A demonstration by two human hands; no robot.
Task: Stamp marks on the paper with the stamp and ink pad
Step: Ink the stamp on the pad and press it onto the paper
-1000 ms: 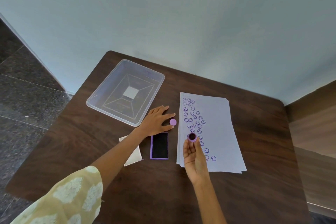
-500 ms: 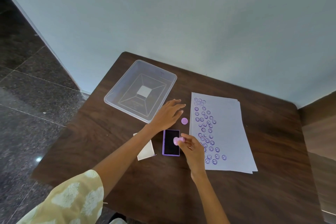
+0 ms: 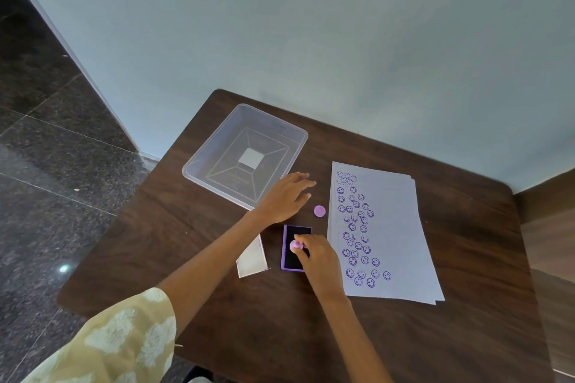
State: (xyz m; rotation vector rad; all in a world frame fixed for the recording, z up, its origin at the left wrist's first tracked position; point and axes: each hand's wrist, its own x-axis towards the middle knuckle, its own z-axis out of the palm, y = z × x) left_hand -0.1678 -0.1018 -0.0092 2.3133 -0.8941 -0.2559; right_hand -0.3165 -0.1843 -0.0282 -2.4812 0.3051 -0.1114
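R hand [image 3: 317,261] presses stamp [image 3: 295,245] on ink pad [image 3: 294,235]; L hand [image 3: 284,197] flat nearby.

Just the one camera, strapped to my head, wide-angle, looking forward and down from above onto the dark brown wooden table [image 3: 435,336]. It's tilted enough that the pale blue-grey wall [image 3: 311,25] fills the whole top half toward 12 o'clock, and the black speckled stone floor [image 3: 46,165] shows off at 9. My arms come in from 6 o'clock, fairly near. No second view shares anything.
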